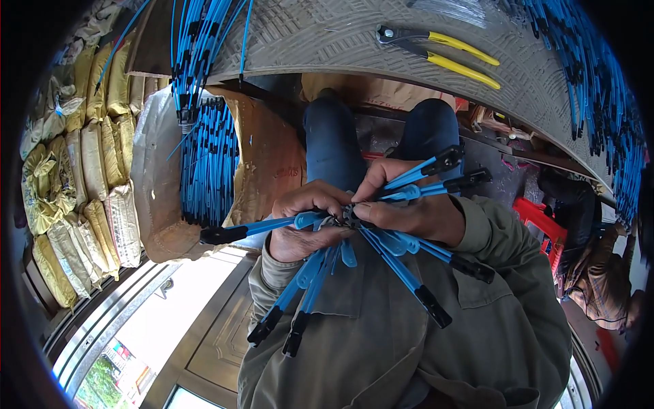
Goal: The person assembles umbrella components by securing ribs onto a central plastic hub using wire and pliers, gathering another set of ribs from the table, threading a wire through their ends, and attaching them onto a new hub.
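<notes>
Both hands meet in front of my chest around a rack of blue arms [398,266] with black end caps, fanned out from a small dark hub [350,217]. My left hand [306,217] grips the hub's left side, thumb and fingers closed, with one arm pointing out left beneath it. My right hand [409,211] pinches at the hub from the right, its thumb and forefinger nearly touching the left fingertips. Several arms spread down over my jacket, others up to the right past my right hand. What lies between the fingertips is mostly hidden.
Yellow-handled cutting pliers [443,54] lie on the grey table [306,34] ahead. Blue rods with black parts pile up on its right [599,88] and left ends. An open carton [269,146] holds more rods. Stacked sacks [88,163] stand left; another person [603,279] sits right near a red stool [541,221].
</notes>
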`<control>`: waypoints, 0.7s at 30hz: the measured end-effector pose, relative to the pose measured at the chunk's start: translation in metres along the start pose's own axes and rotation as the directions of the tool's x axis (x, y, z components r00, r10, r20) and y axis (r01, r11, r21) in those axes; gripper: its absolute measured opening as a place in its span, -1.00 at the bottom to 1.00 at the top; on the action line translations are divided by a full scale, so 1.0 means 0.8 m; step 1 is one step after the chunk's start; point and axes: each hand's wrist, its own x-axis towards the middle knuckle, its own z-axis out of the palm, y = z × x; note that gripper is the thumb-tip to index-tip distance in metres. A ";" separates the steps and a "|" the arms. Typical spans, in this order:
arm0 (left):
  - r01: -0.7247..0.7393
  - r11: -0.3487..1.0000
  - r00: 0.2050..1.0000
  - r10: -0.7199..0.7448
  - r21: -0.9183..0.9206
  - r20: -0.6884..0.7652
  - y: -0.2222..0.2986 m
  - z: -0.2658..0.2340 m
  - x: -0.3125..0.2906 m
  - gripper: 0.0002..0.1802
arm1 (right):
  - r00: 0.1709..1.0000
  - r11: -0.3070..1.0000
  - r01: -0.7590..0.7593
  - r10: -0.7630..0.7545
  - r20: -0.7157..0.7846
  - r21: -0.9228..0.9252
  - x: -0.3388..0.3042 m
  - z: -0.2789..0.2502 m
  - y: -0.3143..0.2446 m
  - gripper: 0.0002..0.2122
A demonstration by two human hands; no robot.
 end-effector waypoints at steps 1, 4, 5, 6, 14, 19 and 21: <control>0.007 1.000 1.000 -0.007 -0.020 -0.020 0.001 0.001 -0.001 -0.71 | 0.999 1.000 0.030 -0.030 0.024 0.000 0.001 -0.002 0.004 -0.83; 0.134 0.980 0.981 -0.152 -0.146 -0.118 0.010 0.010 -0.010 -0.68 | 0.989 0.994 0.107 -0.105 0.101 -0.016 0.002 -0.011 0.011 -0.76; 0.192 0.958 0.961 -0.228 -0.213 -0.157 0.012 0.012 -0.013 -0.67 | 0.977 0.988 0.153 -0.147 0.152 -0.030 0.002 -0.015 0.013 -0.72; 0.193 0.958 0.961 -0.228 -0.212 -0.155 0.011 0.013 -0.015 -0.67 | 0.961 0.979 0.199 -0.187 0.203 -0.042 0.002 -0.017 0.016 -0.68; 0.086 0.994 0.985 -0.074 0.070 -0.158 0.012 0.018 -0.018 -0.66 | 0.942 0.903 0.334 -0.328 0.066 -0.272 0.000 -0.016 0.024 -0.64; 0.095 0.982 0.981 -0.064 0.161 -0.185 0.018 0.025 -0.017 -0.69 | 0.929 0.872 0.364 -0.364 0.064 -0.327 -0.002 -0.016 0.030 -0.64; 0.136 0.975 0.973 -0.098 0.177 -0.208 0.021 0.027 -0.019 -0.69 | 0.935 0.888 0.354 -0.346 0.081 -0.294 -0.002 -0.016 0.028 -0.65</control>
